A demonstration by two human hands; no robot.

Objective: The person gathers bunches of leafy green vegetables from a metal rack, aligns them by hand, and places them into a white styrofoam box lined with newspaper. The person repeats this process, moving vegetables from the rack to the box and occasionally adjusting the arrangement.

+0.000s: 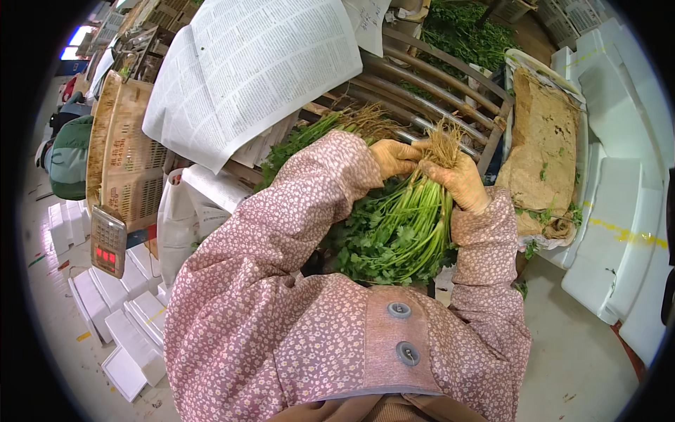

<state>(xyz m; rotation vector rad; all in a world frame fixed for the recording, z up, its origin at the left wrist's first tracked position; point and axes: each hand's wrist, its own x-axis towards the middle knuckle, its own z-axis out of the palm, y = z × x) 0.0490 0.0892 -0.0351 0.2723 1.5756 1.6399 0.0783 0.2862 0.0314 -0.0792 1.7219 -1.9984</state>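
A leafy bunch of coriander (404, 225) hangs in front of my chest, its pale roots (444, 143) pointing up and its green leaves down. My right hand (463, 184) is wrapped round the stems just under the roots. From the other side my left hand (395, 159) meets the bunch, its bent fingers pinching at the base of the roots; the fingertips are partly hidden. Behind my left sleeve lies more coriander (309, 137) on a slatted rack (457, 109), roots toward the right.
Large printed paper sheets (253, 77) cover the rack's left side. Right of it stands a bin topped with brown sacking (538, 141), beside white foam boxes (612, 225). At left are a plastic crate (126, 151), a scale display (107, 243) and foam boxes (133, 330). Greens (464, 35) lie beyond.
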